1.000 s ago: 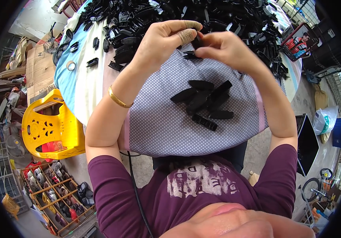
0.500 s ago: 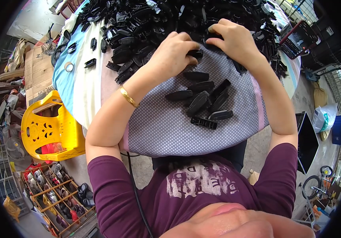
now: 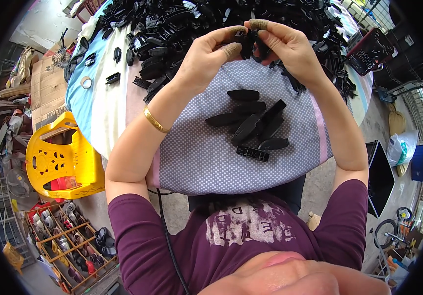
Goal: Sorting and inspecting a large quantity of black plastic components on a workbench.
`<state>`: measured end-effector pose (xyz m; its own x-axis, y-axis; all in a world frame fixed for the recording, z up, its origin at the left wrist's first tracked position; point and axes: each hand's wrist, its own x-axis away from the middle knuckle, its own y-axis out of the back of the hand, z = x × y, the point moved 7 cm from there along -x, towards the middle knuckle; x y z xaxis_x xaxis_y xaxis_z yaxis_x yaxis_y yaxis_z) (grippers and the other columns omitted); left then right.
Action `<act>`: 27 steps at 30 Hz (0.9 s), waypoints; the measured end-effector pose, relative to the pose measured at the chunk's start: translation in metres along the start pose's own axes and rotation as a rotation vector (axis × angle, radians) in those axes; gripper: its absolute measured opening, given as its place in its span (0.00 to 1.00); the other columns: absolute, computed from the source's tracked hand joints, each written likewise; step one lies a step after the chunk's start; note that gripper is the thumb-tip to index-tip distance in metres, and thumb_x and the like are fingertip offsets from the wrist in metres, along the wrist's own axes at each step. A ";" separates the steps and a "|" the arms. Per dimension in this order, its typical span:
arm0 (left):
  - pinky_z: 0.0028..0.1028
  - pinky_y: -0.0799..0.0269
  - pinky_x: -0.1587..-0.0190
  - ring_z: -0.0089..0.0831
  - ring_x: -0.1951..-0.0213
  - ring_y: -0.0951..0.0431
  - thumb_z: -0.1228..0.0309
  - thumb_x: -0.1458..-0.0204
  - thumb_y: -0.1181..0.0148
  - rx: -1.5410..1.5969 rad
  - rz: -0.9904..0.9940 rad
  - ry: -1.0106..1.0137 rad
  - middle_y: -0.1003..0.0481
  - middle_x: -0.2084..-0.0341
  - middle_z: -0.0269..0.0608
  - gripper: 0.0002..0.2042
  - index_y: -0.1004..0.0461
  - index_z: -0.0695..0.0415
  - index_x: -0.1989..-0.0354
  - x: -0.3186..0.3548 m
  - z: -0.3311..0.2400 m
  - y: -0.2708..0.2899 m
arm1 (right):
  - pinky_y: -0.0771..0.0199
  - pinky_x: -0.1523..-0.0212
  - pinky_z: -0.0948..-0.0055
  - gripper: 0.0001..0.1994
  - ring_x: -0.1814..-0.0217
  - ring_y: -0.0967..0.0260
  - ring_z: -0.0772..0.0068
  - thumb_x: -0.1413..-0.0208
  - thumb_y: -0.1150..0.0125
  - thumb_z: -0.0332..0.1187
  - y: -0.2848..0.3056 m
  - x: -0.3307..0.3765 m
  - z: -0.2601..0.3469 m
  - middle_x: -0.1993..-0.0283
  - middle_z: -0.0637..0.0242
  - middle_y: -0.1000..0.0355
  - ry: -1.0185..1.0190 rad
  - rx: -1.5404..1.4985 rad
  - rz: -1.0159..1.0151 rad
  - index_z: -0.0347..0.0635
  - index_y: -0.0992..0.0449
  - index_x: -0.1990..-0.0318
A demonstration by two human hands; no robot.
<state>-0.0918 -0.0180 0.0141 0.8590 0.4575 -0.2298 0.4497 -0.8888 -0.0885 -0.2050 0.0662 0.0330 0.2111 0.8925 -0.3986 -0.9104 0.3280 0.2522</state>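
Note:
My left hand (image 3: 202, 60) pinches a black plastic piece (image 3: 245, 48) between thumb and fingers, above the near edge of a big heap of black plastic parts (image 3: 172, 22). Close beside it, my right hand (image 3: 292, 49) grips another dark plastic part (image 3: 259, 49); whether the two parts touch is hard to make out. Tan wraps cover several fingertips. Nearer to me, several elongated black plastic pieces (image 3: 247, 129) lie in a loose cluster on the grey dotted cloth (image 3: 206, 164).
A roll of tape (image 3: 86, 83) and a few stray black parts (image 3: 113, 78) lie left of the heap. A yellow plastic chair (image 3: 81, 164) stands at the table's left, a shoe rack (image 3: 69, 241) behind it. A dark red crate (image 3: 370, 51) is at the right edge.
My hands have come together over the heap's near edge, the left moving slightly up. My right hand has lifted a dark part from the heap. The cluster on the cloth stays put.

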 end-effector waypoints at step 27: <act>0.22 0.24 0.59 0.25 0.67 0.23 0.81 0.51 0.43 -0.080 -0.179 -0.062 0.23 0.66 0.43 0.14 0.27 0.63 0.54 0.009 -0.016 0.000 | 0.31 0.74 0.80 0.05 0.75 0.30 0.77 0.49 0.40 0.27 -0.014 0.018 0.044 0.73 0.62 0.27 0.500 0.592 -0.357 0.34 0.25 0.66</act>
<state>-0.0801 -0.0138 0.0280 0.7483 0.6029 -0.2768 0.6137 -0.7875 -0.0562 -0.1731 0.0912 0.0610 0.1413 0.5085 -0.8494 -0.4532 0.7960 0.4012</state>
